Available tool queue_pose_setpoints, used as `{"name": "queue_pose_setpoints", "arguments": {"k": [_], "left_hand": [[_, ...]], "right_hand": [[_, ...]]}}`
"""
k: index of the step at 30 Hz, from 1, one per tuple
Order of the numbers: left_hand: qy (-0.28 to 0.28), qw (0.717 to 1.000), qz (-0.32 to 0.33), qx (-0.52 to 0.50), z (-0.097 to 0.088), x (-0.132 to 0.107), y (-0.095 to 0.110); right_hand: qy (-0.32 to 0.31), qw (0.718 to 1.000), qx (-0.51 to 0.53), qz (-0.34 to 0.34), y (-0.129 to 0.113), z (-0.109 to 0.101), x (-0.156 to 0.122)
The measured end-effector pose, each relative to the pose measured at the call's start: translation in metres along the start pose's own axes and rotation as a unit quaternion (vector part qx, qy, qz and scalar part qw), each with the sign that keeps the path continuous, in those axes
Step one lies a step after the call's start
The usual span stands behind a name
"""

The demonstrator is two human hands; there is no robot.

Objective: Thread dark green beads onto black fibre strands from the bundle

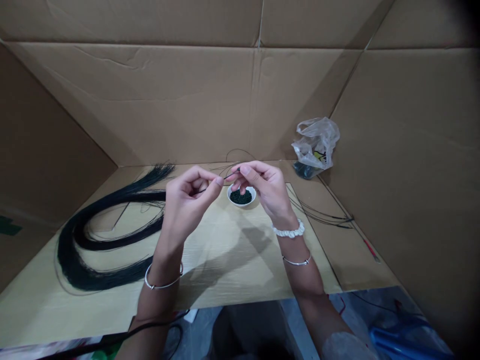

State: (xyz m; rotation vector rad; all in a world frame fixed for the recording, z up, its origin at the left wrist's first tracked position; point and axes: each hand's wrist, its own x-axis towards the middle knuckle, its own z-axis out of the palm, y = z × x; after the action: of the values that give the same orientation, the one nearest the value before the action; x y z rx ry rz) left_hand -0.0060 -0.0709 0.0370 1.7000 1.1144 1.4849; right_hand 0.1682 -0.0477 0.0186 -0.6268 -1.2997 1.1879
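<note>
My left hand (188, 199) and my right hand (262, 189) are raised close together above a small white dish (241, 188). Their fingertips pinch a thin dark strand (231, 174), which spans the short gap between them. The dish holds a heap of dark green seed beads (240, 197), just below my right fingers and not touched by them. To the left of my left hand, a long looped bundle of fine dark fibres (93, 235) lies on a pale wooden board (228, 267). A few loose dark strands (322, 214) lie to the right of my right hand.
Tall cardboard walls (180, 100) surround the board on three sides. A crumpled clear plastic bag (317, 144) stands at the back right corner, and a thin red-tipped item (370, 249) lies at the right. A blue object (397, 340) sits below the board.
</note>
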Motion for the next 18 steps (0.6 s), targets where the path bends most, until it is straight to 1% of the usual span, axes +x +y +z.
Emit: {"name": "queue_pose_setpoints", "arguments": {"k": [4, 10, 18], "left_hand": [[-0.001, 1.000, -0.004, -0.001, 0.0000, 0.0002, -0.0004], [-0.003, 1.000, -0.006, 0.001, 0.0002, -0.0003, -0.0005], [-0.021, 1.000, -0.009, 0.011, -0.0028, 0.0021, -0.0003]], "right_hand": [[0.002, 1.000, 0.001, 0.011, 0.0004, 0.0004, 0.0001], [0.008, 1.000, 0.010, -0.002, 0.0007, 0.0017, -0.0001], [-0.002, 0.999, -0.032, -0.002, -0.0002, -0.0013, -0.0005]]}}
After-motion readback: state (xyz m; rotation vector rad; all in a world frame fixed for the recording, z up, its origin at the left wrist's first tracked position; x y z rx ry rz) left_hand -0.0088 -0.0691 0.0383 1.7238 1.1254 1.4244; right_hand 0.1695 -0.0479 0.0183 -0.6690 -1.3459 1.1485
